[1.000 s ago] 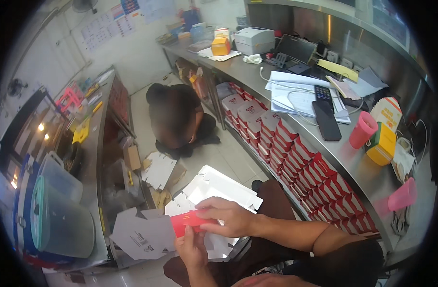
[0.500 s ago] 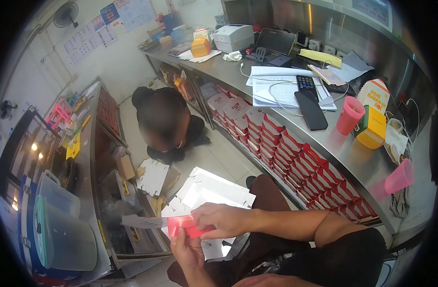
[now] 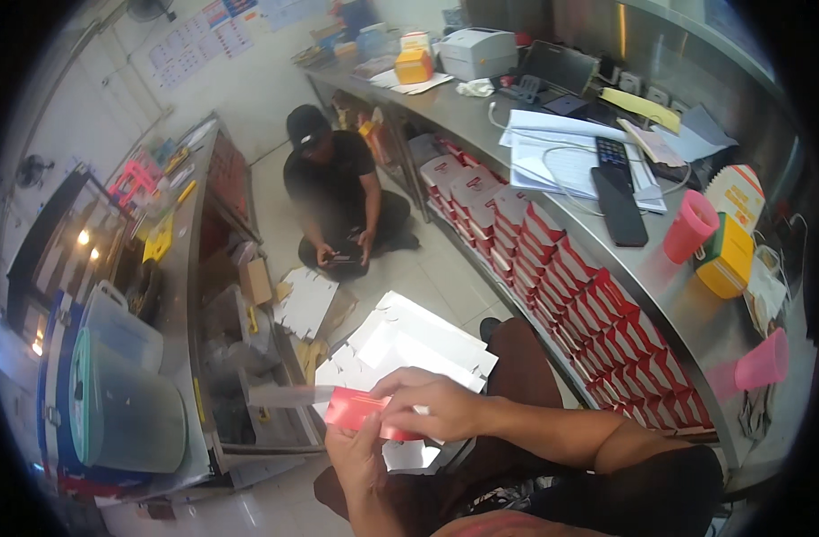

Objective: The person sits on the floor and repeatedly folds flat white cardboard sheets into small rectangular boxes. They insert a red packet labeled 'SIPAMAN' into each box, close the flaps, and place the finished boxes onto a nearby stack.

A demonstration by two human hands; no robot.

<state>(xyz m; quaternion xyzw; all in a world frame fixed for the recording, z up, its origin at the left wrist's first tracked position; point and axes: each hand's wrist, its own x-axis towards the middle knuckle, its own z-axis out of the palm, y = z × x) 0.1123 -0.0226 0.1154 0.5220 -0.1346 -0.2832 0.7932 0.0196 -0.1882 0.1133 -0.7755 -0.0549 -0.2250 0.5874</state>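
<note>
A red piece of folded card (image 3: 351, 408) is between my hands, with a blurred pale flap (image 3: 288, 396) sticking out to its left. My left hand (image 3: 356, 455) grips its lower edge, thumb on the front. My right hand (image 3: 438, 407) has its fingers bent over the card's right side and upper edge; its fingertips are partly hidden. Below and behind lie white flat cardboard sheets (image 3: 418, 331) with cut edges, partly covered by my hands.
A person (image 3: 333, 183) sits on the floor ahead, holding a dark handheld device. Red-and-white cartons (image 3: 597, 313) are stacked under the right counter, which bears a phone (image 3: 619, 206), papers, a pink cup (image 3: 691, 225) and a yellow box (image 3: 724, 259). Plastic tubs (image 3: 127, 403) stand at left.
The whole view has shifted, so surroundings appear farther right and the seated person's device now shows. Both my hands still hold the red card, its face now turned more into view.
</note>
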